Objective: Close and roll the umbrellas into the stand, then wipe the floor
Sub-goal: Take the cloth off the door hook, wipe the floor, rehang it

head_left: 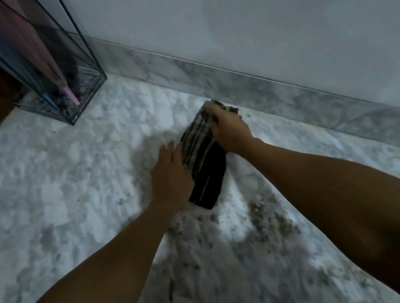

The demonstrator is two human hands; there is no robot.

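Closest to me, brown grit (265, 216) lies scattered over the marble floor (60, 193), just short of the cloth. Beyond it my left hand (169, 172) lies flat, fingers straight, against the left edge of the dark striped cloth (205, 165), while my right hand (229, 130) curls over and grips its far end near the skirting (287, 95). Farther off, in the corner, the glass stand (80, 90) holds the closed umbrellas (44, 64), so that part looks done. My worry is that a folded cloth pushed forward will smear the grit or shove it against the skirting rather than lift it, and the floor may scratch.
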